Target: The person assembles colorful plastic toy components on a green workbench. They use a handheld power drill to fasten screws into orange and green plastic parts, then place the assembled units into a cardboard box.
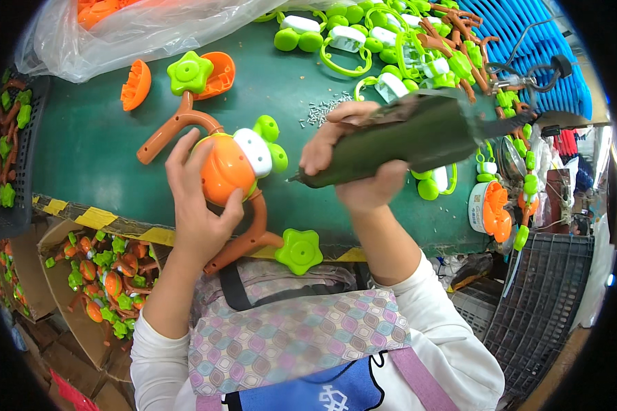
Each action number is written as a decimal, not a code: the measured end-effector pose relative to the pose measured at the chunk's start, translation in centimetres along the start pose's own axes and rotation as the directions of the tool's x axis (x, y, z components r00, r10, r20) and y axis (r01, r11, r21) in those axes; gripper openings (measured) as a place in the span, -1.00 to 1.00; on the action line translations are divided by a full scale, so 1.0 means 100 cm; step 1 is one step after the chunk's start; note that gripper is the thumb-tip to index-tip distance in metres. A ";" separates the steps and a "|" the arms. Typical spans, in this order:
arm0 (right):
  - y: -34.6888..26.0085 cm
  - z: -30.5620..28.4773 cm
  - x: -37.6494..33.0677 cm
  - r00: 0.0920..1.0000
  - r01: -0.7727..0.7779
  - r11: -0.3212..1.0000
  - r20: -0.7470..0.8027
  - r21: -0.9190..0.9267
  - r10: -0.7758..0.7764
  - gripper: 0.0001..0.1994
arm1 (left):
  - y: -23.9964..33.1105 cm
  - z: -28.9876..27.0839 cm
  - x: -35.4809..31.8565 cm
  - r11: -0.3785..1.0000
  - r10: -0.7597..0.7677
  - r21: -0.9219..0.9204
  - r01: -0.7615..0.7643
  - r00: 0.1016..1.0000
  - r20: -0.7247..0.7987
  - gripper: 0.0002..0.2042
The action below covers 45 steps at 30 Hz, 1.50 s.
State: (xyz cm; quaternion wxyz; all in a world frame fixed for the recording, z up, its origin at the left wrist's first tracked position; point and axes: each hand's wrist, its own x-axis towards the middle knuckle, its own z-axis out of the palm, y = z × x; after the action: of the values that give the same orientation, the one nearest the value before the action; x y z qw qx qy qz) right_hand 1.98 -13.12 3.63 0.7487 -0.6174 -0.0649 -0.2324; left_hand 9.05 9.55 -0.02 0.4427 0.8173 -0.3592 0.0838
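Note:
My left hand [200,218] is closed around the round orange body of a plastic toy [225,168] at the near side of the table. Brown branch-shaped arms stick out of it; the lower one ends in a green star [299,251]. A white piece with dark holes and green knobs [253,153] sits on the body's right side. My right hand [371,183] grips a dark green electric screwdriver [401,140], slightly blurred. Its tip points left toward the toy, apart from it. Small loose screws [323,109] lie just beyond my right hand.
Orange half shells [136,85] lie at the far left beside a plastic bag [144,41]. Green-and-white parts [346,41] and brown branches [459,31] pile up at the back. A box of toys [113,281] stands below left; a white tub [483,205] sits right.

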 end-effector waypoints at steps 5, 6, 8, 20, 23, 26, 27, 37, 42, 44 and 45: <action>-0.026 0.014 0.023 0.965 0.212 0.900 0.062 0.380 -0.253 0.02 | 0.021 -0.007 0.012 0.977 0.174 0.102 -0.185 0.979 0.108 -0.55; -0.028 0.020 0.026 0.960 0.220 0.887 0.071 0.405 -0.270 0.03 | 0.025 -0.006 0.015 0.989 0.134 0.048 -0.138 0.987 0.088 -0.62; -0.032 0.032 0.033 0.955 0.222 0.867 0.081 0.446 -0.286 0.05 | 0.018 -0.011 0.017 0.993 0.117 0.007 -0.118 0.990 0.082 -0.68; -0.023 0.057 0.048 0.914 0.241 0.886 0.215 0.397 -0.345 0.13 | 0.013 -0.026 0.017 0.989 0.084 0.126 -0.075 0.994 -0.066 -0.76; -0.027 0.061 0.046 0.947 0.197 0.916 0.173 0.349 -0.270 0.13 | 0.016 -0.014 0.013 0.982 0.101 0.178 -0.066 0.976 -0.194 -0.62; -0.033 0.062 0.043 0.987 0.137 0.969 0.057 0.207 -0.151 0.11 | 0.021 -0.004 0.013 0.995 -0.099 0.003 0.103 0.970 -0.220 -0.24; -0.033 0.062 0.043 0.990 0.134 0.977 0.015 0.164 -0.138 0.10 | 0.016 -0.001 0.011 0.975 -0.196 -0.128 0.180 0.972 -0.129 -0.23; -0.027 0.064 0.063 0.997 -0.008 0.999 0.082 0.042 0.004 0.06 | 0.012 0.015 -0.002 0.946 -0.229 -0.230 0.229 0.973 0.029 -0.20; -0.003 0.076 0.073 0.995 0.005 0.993 0.099 0.121 -0.017 -0.06 | 0.014 0.012 0.000 0.929 -0.260 -0.250 0.274 0.962 0.087 -0.17; 0.007 0.076 0.073 0.986 -0.024 0.975 0.168 0.220 -0.013 -0.19 | 0.012 0.012 0.000 0.922 -0.282 -0.241 0.304 0.952 0.123 -0.17; 0.011 0.077 0.072 0.979 -0.044 0.963 0.202 0.267 -0.011 -0.25 | 0.009 0.014 -0.003 0.919 -0.288 -0.239 0.314 0.947 0.139 -0.17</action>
State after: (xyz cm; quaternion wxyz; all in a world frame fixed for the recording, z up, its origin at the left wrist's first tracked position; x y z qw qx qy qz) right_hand 10.33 -7.56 7.18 0.8174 -0.5304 -0.1664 -0.1514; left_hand 8.00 8.32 -0.37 0.5341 0.8013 -0.2590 -0.0745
